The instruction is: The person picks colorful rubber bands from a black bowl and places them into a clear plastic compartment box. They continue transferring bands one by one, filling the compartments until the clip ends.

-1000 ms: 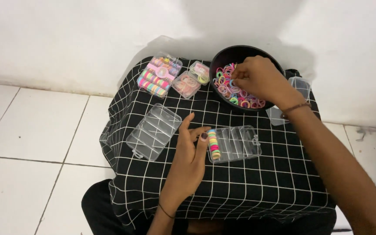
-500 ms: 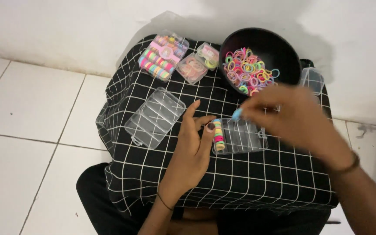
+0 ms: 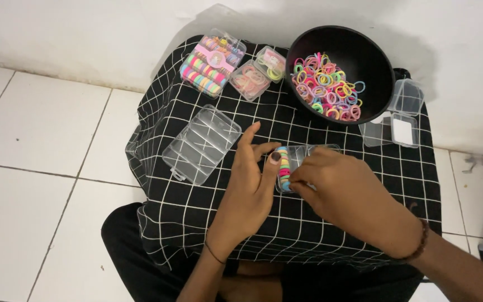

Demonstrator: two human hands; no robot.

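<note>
Here my right hand [image 3: 347,196] has its fingers pinched on a blue band [image 3: 287,185] at the clear box [image 3: 303,159], six o'clock of the bowl [image 3: 364,61], left hand [image 3: 250,184] with fingers spread steadying it; bands look light, soft, stretchy, best pinched at the rim.

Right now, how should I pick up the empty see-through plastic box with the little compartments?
Pinch the empty clear plastic compartment box across its two long side walls, fingers coming straight down from above. It lies flat and slanted on the black checked cloth, open side up, with bare cloth along both long edges; the left hand sits just beside its lower right.
</note>
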